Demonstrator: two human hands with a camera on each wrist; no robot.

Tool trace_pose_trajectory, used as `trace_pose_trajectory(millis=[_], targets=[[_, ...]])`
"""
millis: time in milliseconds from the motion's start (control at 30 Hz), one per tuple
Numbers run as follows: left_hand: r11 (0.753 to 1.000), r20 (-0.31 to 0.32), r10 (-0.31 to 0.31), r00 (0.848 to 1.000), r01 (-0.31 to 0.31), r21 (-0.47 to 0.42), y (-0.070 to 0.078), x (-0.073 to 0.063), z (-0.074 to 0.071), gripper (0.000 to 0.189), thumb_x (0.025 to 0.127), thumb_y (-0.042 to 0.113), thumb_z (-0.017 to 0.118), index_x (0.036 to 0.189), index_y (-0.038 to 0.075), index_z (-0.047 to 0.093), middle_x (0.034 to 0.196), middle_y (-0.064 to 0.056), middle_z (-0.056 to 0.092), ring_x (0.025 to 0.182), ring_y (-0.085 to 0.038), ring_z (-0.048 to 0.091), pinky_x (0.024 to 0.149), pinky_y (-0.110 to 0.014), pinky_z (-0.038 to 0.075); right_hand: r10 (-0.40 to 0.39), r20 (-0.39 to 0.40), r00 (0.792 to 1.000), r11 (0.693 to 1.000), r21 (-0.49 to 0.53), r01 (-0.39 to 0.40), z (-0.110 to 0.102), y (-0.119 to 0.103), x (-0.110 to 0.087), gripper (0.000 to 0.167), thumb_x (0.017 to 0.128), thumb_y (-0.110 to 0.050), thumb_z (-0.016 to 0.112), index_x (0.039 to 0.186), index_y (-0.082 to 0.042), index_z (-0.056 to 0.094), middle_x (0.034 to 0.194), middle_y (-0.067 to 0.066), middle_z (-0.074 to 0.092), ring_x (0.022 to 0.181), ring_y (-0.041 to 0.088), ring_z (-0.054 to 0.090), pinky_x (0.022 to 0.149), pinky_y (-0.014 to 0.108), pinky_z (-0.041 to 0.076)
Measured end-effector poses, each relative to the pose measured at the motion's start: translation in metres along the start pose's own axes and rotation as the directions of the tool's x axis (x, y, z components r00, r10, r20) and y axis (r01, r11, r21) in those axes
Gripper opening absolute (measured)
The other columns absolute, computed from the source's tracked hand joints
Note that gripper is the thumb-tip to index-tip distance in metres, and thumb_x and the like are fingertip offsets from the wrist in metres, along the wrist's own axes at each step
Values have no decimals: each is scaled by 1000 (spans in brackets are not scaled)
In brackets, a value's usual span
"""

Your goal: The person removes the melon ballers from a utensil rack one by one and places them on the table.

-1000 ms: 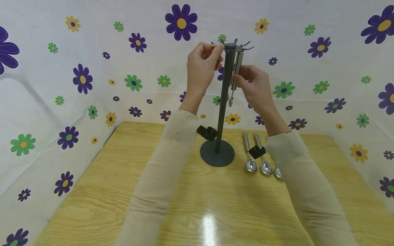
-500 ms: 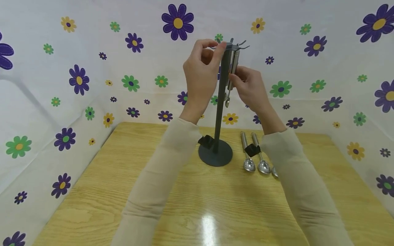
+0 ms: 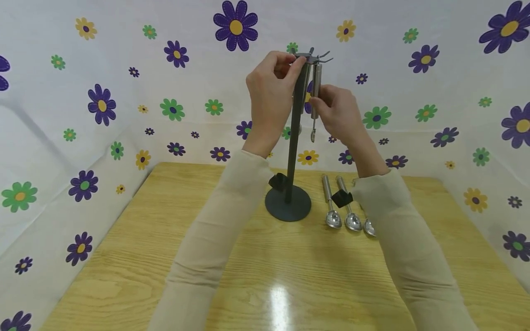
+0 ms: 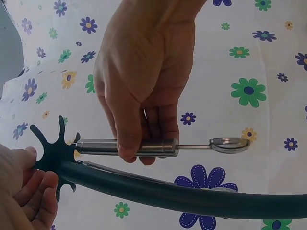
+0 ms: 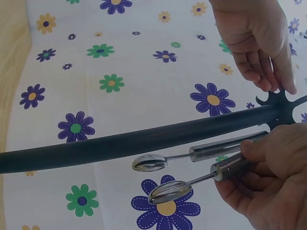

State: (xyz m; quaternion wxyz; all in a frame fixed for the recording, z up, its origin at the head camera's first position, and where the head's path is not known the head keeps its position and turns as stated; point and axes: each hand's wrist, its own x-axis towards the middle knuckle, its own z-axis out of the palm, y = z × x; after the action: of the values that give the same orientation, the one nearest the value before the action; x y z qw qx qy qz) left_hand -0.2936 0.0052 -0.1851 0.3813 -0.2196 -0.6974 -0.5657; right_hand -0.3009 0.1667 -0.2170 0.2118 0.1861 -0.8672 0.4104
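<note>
A dark grey utensil stand (image 3: 293,138) rises from a round base, crowned by a ring of curved hooks (image 4: 60,132). At that crown, my left hand (image 3: 271,99) pinches the rack with thumb and fingers. My right hand (image 3: 339,112) grips the thick handle of a metal spoon (image 5: 170,191) between thumb and fingers. The handle's upper end is right at a hook, and the small oval bowl hangs downward on a thin neck. Beside it, close to the post, hangs a second metal spoon (image 5: 149,163). Part of its handle is hidden in the right wrist view.
Right of the stand's base (image 3: 288,211), several metal spoons lie side by side on the wooden table (image 3: 232,276), among them a left one (image 3: 333,219) and a middle one (image 3: 353,221). The right sleeve partly covers another spoon (image 3: 370,227). Flower-printed cloth (image 3: 186,138) encloses the table.
The held spoon has swung a little away from the post and hangs straighter. The second spoon now shows closer behind the post. Both hands keep their holds; the head view has shifted slightly.
</note>
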Motion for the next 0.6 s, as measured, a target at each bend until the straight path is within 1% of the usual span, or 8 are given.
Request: trace_pose_trajectory(millis=[67, 167, 300, 367, 433, 600], targets=[[1000, -2, -23, 1000, 23, -16, -1, 2, -1, 20, 100, 17, 71, 109, 0, 73, 92, -9, 74, 78, -13, 64, 72, -18, 51, 3, -17, 1000, 999, -50, -3, -2, -2, -2, 30, 108, -16, 55, 126, 5, 66, 99, 21, 69, 78, 24, 53, 65, 25, 42], [996, 4, -74, 997, 74, -42, -2, 5, -4, 21, 101, 18, 70, 110, 0, 76, 93, -9, 74, 77, -14, 65, 69, -20, 51, 16, -21, 1000, 996, -92, -17, -5, -7, -7, 32, 109, -18, 55, 129, 5, 65, 101, 22, 69, 79, 25, 54, 66, 25, 42], [981, 20, -157, 987, 158, -114, -2, 9, -7, 21, 101, 17, 69, 111, 0, 76, 92, -10, 72, 73, -16, 65, 68, -22, 51, 38, -14, 999, 994, -102, -39, -8, -12, -12, 35, 109, -19, 54, 132, 5, 62, 104, 21, 69, 81, 26, 54, 68, 28, 43], [970, 29, -191, 981, 193, -146, -2, 11, -8, 20, 101, 16, 69, 111, -1, 76, 92, -11, 72, 72, -17, 66, 69, -23, 52, 45, -13, 999, 994, -100, -46, -8, -15, -14, 35, 108, -19, 55, 133, 5, 61, 103, 20, 69, 80, 26, 53, 67, 28, 42], [963, 38, -212, 977, 215, -163, -2, 12, -8, 20, 101, 15, 69, 111, -1, 75, 92, -11, 71, 72, -17, 66, 70, -23, 54, 54, -7, 999, 993, -108, -55, -9, -17, -15, 35, 108, -20, 55, 133, 4, 62, 102, 20, 69, 80, 25, 54, 66, 27, 42], [944, 31, -270, 962, 271, -188, -6, 16, -11, 20, 101, 16, 69, 110, -1, 75, 90, -9, 71, 71, -18, 67, 75, -22, 57, 71, 31, 997, 990, -125, -67, -15, -24, -21, 36, 108, -20, 56, 134, 5, 60, 103, 20, 69, 80, 26, 56, 63, 25, 43]])
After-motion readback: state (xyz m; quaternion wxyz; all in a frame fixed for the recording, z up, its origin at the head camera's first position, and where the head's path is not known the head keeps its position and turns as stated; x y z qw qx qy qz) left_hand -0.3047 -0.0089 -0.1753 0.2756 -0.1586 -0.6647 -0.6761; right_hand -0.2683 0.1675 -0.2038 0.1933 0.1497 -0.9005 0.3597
